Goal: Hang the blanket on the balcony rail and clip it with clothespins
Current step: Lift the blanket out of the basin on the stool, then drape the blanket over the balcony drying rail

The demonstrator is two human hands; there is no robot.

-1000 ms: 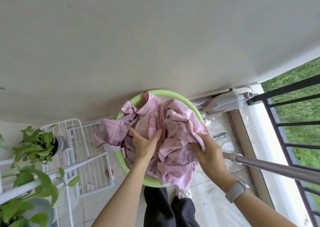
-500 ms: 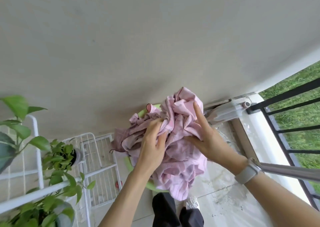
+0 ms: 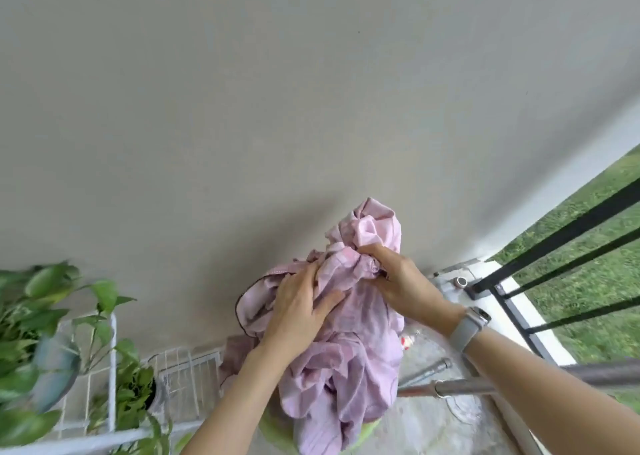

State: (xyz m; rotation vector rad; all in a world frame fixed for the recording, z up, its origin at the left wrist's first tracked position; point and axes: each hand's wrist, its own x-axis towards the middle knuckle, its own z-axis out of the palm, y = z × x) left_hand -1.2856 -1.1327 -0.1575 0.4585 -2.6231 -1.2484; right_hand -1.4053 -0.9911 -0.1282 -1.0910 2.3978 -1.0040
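Blanket (image 3: 349, 343) now lifted clear of basin (image 3: 277, 430), bunched higher than a second ago. Left hand (image 3: 298, 312) grasping front fold, right hand (image 3: 398, 281) clenched around upper wad. Rail (image 3: 485, 387) just right of hands, still bare. Draping likely next; clothespins unseen.

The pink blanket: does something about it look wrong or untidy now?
The pink checked fabric blanket is a crumpled bundle, gripped by the left hand and the right hand, not on the metal rail. No tear or stain shows.
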